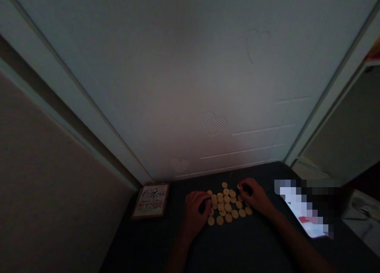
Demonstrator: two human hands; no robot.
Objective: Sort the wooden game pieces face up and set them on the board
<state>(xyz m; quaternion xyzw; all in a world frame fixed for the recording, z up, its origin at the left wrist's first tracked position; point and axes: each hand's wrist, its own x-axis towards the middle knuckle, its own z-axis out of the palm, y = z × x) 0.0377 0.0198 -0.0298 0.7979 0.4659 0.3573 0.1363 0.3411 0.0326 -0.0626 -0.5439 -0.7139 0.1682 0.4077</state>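
Several round, pale tan discs, wooden-looking, lie in a cluster (227, 207) on the dark tabletop, some flat and some overlapping. At the cluster's left edge is my left hand (196, 211), its fingers curled and the thumb tip close to the index tip against the outer discs. Whatever those fingertips grip is too dark to make out. My right hand (253, 196) reaches in from the right and pinches one disc (239, 186) by its edge at the far right corner of the cluster. A single disc (225, 185) lies at the back.
A framed picture (151, 201) lies at the table's left rear. To the right, a lit phone-like screen (303, 211), partly pixelated, rests on the dark table (231, 249). A pale panel (184, 87) with embossed hearts rises behind the table. White objects (363, 215) stand at far right.
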